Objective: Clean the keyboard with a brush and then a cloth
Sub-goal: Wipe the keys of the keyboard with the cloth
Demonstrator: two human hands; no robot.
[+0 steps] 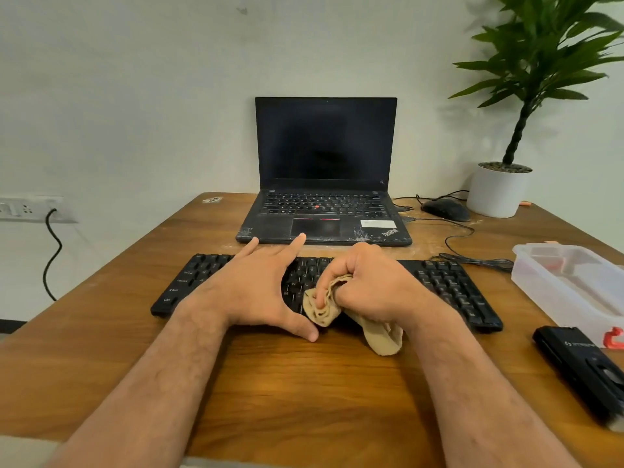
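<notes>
Our right hand [368, 282] bunches the beige cloth [324, 305] at centre frame. Our left hand [256, 285] lies flat, fingers spread, steadying the black keyboard [452, 285]. We should wipe gently along rows.

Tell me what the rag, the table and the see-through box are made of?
The rag looks like soft beige cloth: it bunches and folds in the right hand. The table looks like brown wood with streaky grain, maybe only a wood-look top. The see-through box looks like cloudy plastic.

There are two hands: the left hand [256, 292] and the right hand [368, 285]. Under the fingers is one black keyboard [452, 285]. One tan cloth [324, 305] sits inside the right fingers. Past the fingertips are one laptop [326, 170], one mouse [445, 209] and one potted plant [503, 187].
</notes>
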